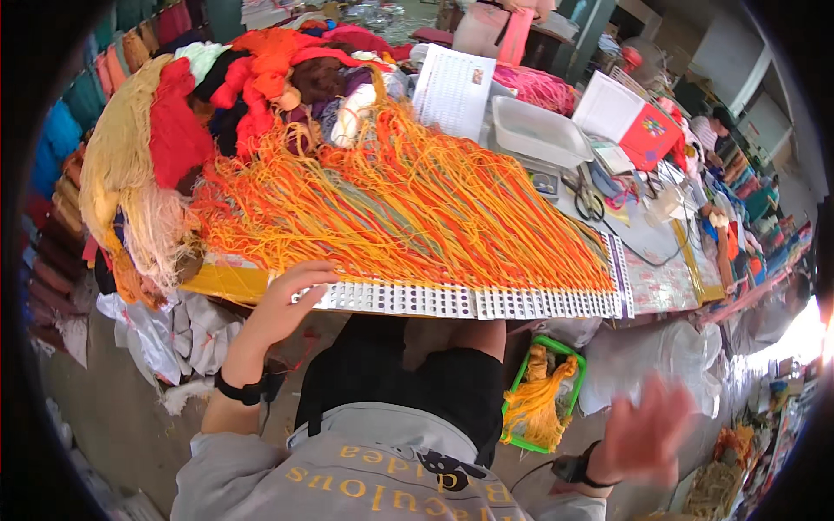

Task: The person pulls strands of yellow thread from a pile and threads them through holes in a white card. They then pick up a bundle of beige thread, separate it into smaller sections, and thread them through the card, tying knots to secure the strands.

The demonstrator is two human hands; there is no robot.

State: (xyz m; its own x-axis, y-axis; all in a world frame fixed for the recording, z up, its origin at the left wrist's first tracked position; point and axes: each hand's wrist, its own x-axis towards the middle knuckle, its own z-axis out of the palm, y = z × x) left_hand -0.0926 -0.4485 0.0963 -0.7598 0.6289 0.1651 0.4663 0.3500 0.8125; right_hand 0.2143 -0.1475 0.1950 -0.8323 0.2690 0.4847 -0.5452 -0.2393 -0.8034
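Observation:
Orange, yellow and greenish-grey yarn strands lie in a wide slanting bundle across the table. Along the table's near edge runs a white perforated strip with rows of holes, and the strand ends meet its far side. My left hand is at the strip's left end, fingers stretched out and thumb apart; whether it presses on the strip I cannot tell. Off the table at the lower right, my right hand is raised and blurred by motion. Its fingers look spread, and nothing shows in it.
Skeins of red, cream and other yarn heap up at the left. Toward the back right are a clear plastic tub, scissors and a red box. A green basket of orange yarn stands on the floor. Another person is at the far side.

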